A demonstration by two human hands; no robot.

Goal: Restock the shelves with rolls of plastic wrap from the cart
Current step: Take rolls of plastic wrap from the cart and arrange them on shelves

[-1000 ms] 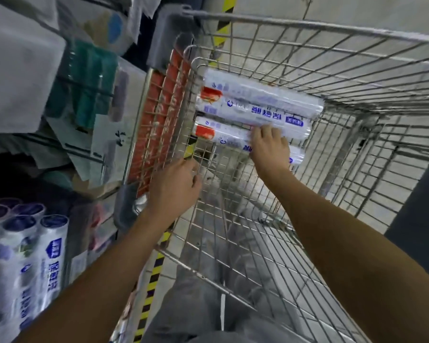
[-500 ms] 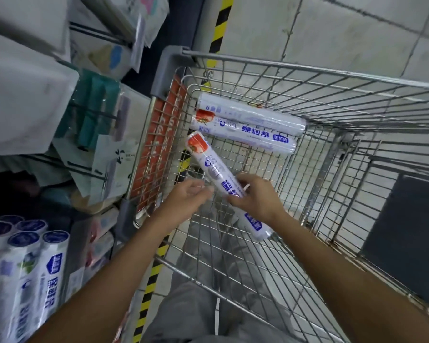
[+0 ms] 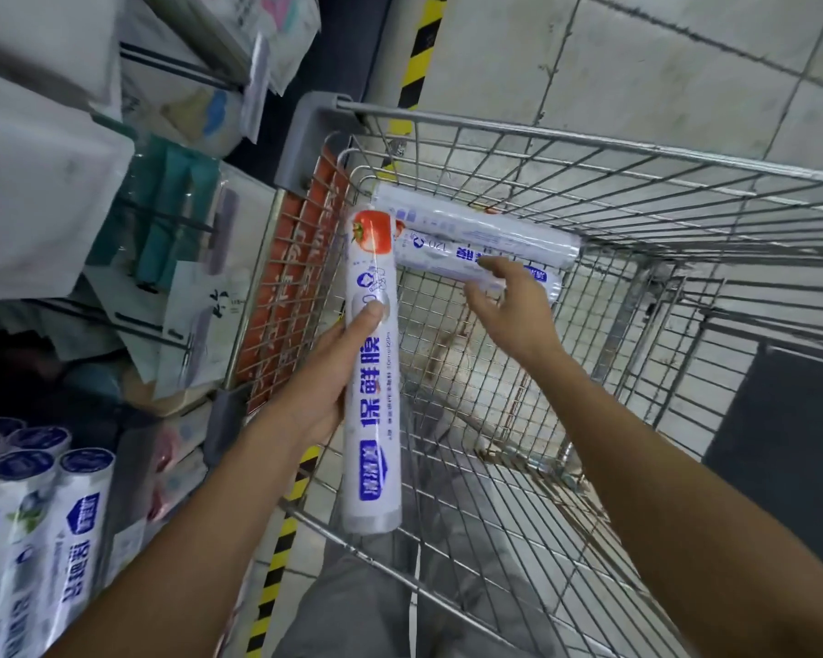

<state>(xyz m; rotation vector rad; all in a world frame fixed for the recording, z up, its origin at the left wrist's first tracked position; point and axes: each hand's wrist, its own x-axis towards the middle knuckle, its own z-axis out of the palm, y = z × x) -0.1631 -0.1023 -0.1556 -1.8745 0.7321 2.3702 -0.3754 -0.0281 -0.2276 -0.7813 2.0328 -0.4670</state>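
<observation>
The left hand [image 3: 324,387] grips one roll of plastic wrap [image 3: 371,420] around its middle, thumb pressed on the front. It holds the roll almost upright above the near-left corner of the cart [image 3: 590,144]. The right hand [image 3: 514,311] is released, fingers spread and holding nothing. It reaches over the nearer cart roll [image 3: 447,261], and I cannot tell whether the fingertips touch it. That roll lies beside a second cart roll [image 3: 485,225] against the far wall of the basket. The main risk, as I judge it, is slip. Each roll is a long, smooth cylinder in glossy printed film, and a one-handed hold at mid-length lets either end swing or slide through the palm. A careless nudge from the open hand could send the round rolls trundling across the wire-grid floor, which offers ridges but no real stop. Swinging the held roll left could clip the steel rim or the limp hanging packets [image 3: 162,220]. The stocked rolls [image 3: 44,539] at near left stand on end and packed together, so a hard push there might topple them.
</observation>
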